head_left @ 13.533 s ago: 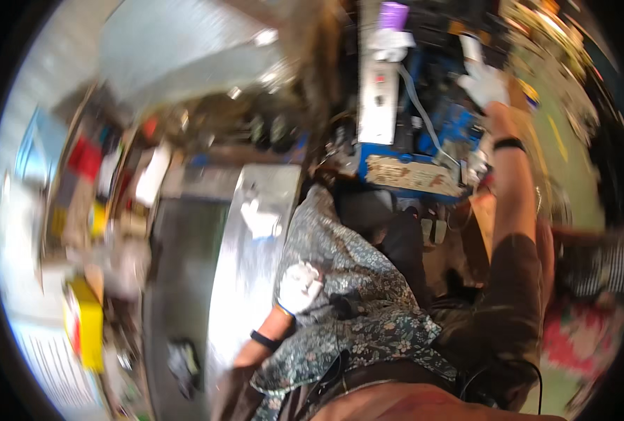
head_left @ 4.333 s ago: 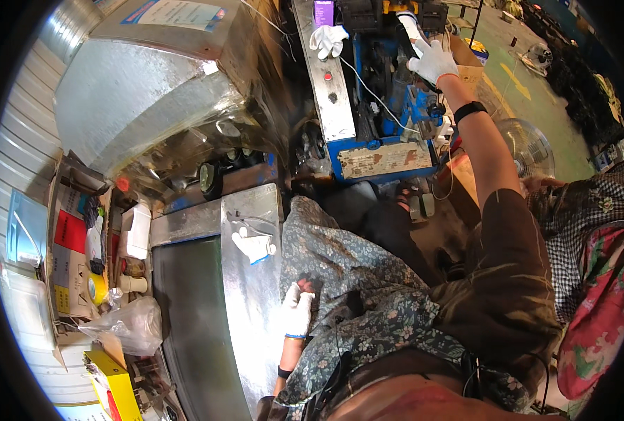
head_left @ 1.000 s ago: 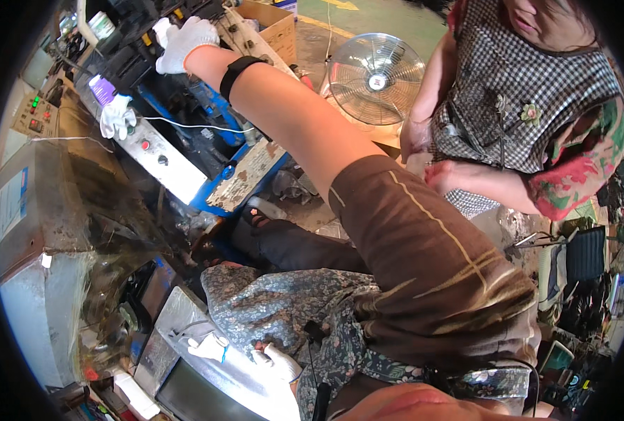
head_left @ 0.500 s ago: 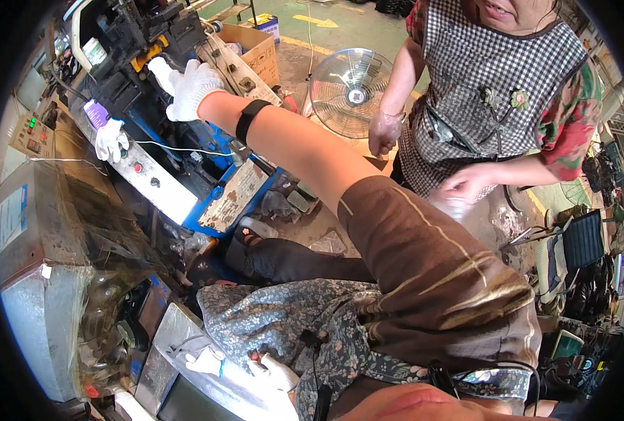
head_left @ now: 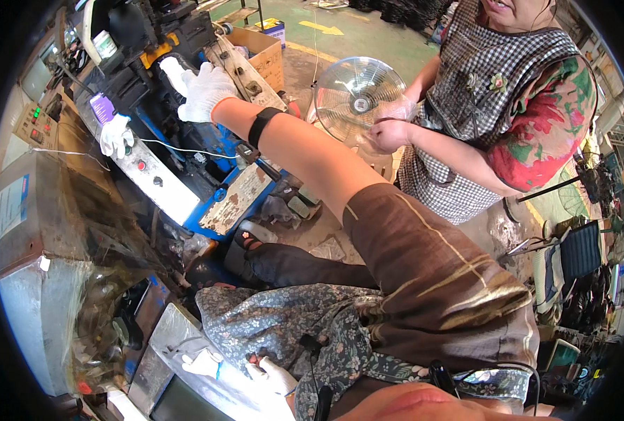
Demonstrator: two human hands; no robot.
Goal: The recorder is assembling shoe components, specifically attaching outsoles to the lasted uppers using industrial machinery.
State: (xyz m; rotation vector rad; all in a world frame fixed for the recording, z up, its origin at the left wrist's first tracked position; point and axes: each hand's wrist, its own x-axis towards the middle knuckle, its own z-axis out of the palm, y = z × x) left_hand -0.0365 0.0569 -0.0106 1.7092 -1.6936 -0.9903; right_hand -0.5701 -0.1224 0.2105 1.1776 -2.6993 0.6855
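My right hand (head_left: 210, 92), in a white knit glove, reaches up and left onto the blue and black machine (head_left: 210, 158). Its fingers curl beside a white, rounded piece (head_left: 173, 74) and a dark part; what they grip is partly hidden. Low in the view lies my left hand (head_left: 273, 377), also gloved, fingertips bare and curled by the flowered apron (head_left: 256, 319). Whatever these fingers may hold cannot be made out. A loose white glove (head_left: 203, 363) rests on the pale metal surface near it.
Another white glove (head_left: 117, 137) lies on the machine's button panel by a purple bottle (head_left: 102, 109). A co-worker in a checked apron (head_left: 459, 126) stands at right, hands near a wire-guarded fan (head_left: 361, 102). A metal cabinet (head_left: 52, 323) stands left, a cardboard box (head_left: 263, 63) behind.
The co-worker has turned and brought both hands together in front of the fan. The whole view has shifted slightly; my hands hold nearly the same poses.
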